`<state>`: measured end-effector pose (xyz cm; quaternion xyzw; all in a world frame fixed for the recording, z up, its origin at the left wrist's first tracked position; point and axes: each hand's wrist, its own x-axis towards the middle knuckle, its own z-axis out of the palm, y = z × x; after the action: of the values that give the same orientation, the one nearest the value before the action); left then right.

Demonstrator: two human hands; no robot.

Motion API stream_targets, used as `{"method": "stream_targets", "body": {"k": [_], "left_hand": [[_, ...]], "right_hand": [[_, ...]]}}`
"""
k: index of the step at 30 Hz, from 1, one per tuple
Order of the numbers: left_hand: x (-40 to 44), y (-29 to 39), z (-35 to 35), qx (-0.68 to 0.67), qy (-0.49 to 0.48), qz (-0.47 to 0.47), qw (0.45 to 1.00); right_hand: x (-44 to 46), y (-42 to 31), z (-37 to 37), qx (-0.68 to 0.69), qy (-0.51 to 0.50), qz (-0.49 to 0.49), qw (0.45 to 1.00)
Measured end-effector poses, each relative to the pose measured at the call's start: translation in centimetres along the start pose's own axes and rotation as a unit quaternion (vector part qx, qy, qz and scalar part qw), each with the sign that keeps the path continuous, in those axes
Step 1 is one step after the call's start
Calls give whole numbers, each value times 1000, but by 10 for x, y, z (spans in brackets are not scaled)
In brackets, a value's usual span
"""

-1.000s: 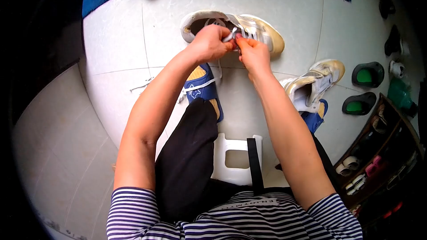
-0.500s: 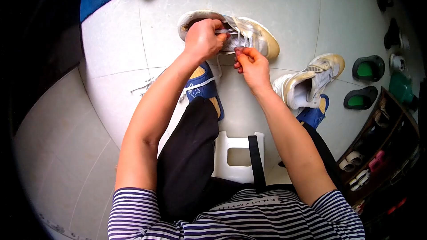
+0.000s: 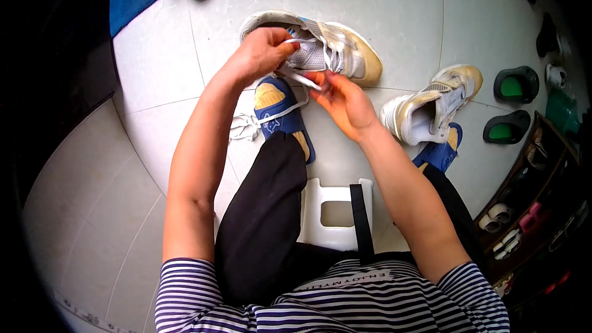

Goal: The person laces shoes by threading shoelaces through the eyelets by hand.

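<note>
The white and beige shoe is on the tiled floor, in front of the person, with its toe to the right and its opening in view. The left hand is at the opening, its fingers bent narrow around a part of the white lace; how firmly they grip, I cannot tell. The right hand is at the near side of the shoe, and it holds the lace between thumb and fingers, its palm partly open. A long lace piece crosses the left blue slipper and reaches a white bunch beside it. The second shoe is well apart on the right, near the other blue slipper. A white stool is between the person's legs, under a black strap
</note>
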<state>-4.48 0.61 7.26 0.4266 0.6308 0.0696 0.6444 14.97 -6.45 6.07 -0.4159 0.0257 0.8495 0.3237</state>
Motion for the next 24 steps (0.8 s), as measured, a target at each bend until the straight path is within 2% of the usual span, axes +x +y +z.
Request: {"method": "stream_targets", "body": {"k": [2,3,4,5,6,8,9,11,12,13,14,16,20,21,22,23,24], "left_hand": [[11,-5,-3,-4,33,14,999],[17,-12,-4,-13,49,36,998],[24,-19,-3,-23,66,58,996],[25,-21,-3,-24,66,59,996],[27,-23,-1,3,72,72,995],[26,-22,-1,30,79,87,993],[25,-21,-2,45,71,73,994],[21,-17,-4,57,64,61,994],[18,-14,-6,-1,72,60,996],[14,-11,-8,-59,78,58,993],[7,-5,-13,-61,79,60,993],[-9,2,-25,-110,79,43,990],[-23,-20,-50,-109,147,91,979],[-17,-38,-55,-98,175,93,975],[-19,-45,-56,-101,176,93,975],[-23,-51,-56,115,292,76,946],[-26,-55,-53,325,390,53,860]], "right_hand": [[-17,2,7,-47,-32,-4,998],[-30,-2,15,-195,-57,6,979],[-41,-2,22,-339,-81,16,937],[-51,2,25,-487,-114,-148,853],[-61,1,28,-488,-113,-148,853],[-83,-14,41,-553,-205,-155,793],[-95,-21,44,-554,-205,-155,792],[-118,-41,47,-614,-278,-6,738],[-130,-50,52,-617,-277,-6,736],[-141,-59,57,-641,-281,64,711],[-150,-68,62,-662,-284,134,681],[-168,-83,70,-657,-282,163,680],[-199,-116,88,-623,-255,257,693],[-207,-123,94,-624,-254,259,692],[-215,-130,100,-614,-228,232,719],[-224,-135,105,-602,-201,204,745],[-233,-139,110,-604,-199,205,744]]}}
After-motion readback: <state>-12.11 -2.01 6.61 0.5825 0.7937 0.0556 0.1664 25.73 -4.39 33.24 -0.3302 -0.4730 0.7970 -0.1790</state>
